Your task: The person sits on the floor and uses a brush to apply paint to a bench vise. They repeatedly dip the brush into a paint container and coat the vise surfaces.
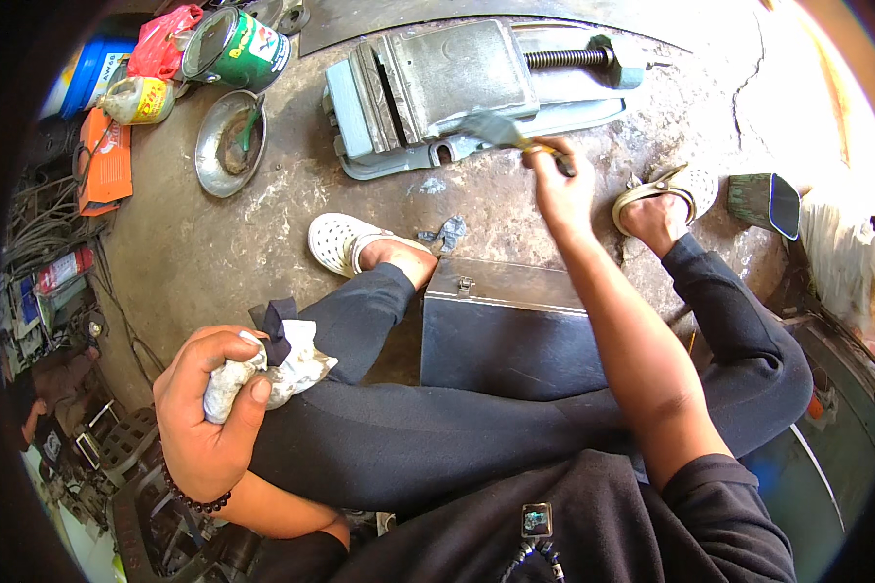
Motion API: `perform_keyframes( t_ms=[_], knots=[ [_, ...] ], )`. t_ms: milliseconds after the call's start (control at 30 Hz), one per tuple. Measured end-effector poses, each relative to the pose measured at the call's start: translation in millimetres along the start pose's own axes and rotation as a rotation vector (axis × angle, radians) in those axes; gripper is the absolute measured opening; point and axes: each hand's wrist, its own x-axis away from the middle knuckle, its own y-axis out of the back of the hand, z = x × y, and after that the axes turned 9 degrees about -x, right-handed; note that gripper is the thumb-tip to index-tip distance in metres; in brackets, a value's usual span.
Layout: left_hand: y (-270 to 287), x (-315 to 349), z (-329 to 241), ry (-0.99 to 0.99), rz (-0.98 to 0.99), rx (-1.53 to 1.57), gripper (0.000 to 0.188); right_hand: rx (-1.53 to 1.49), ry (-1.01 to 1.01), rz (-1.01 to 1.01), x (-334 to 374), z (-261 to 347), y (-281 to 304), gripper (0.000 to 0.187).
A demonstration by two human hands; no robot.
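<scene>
My right hand (562,189) is closed around the yellowish handle of a flat, wide-headed tool (494,128). The tool's grey head is smeared by motion, so I cannot tell whether it is a brush or a scraper. It is over the near edge of a large grey-blue machine vise (447,83) lying on the floor; whether they touch is unclear. At the lower left, my left hand (209,408) grips a crumpled, stained white rag (297,369), with a dark strip of cloth beside it. That hand is above my leg, away from the vise.
A metal box (506,335) stands between my legs. Left of the vise are a metal bowl (204,160) holding a green-handled item, a green can (226,58), a bottle (138,100) and an orange case (105,165). An open dark container (763,204) lies right of my foot.
</scene>
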Motion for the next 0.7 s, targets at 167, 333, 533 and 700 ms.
perform_keyframes(
  t_ms=[167,333,533,700],
  knots=[
    [-0.6,0.9,-0.3,-0.021,-0.002,0.004,0.023,-0.077,0.056,-0.151,-24.8,-4.9,57.4,0.018],
    [-0.5,1.2,-1.5,-0.029,-0.008,0.002,0.023,0.011,0.028,-0.132,-8.4,3.8,50.8,0.017],
    [-0.8,0.6,-3.5,-0.035,0.001,0.008,0.023,-0.007,0.095,-0.247,40.2,4.5,-41.2,0.020],
    [0.7,0.8,-1.6,-0.040,0.009,0.006,0.023,0.071,0.002,-0.002,68.7,16.6,-55.4,0.018]
  ],
)
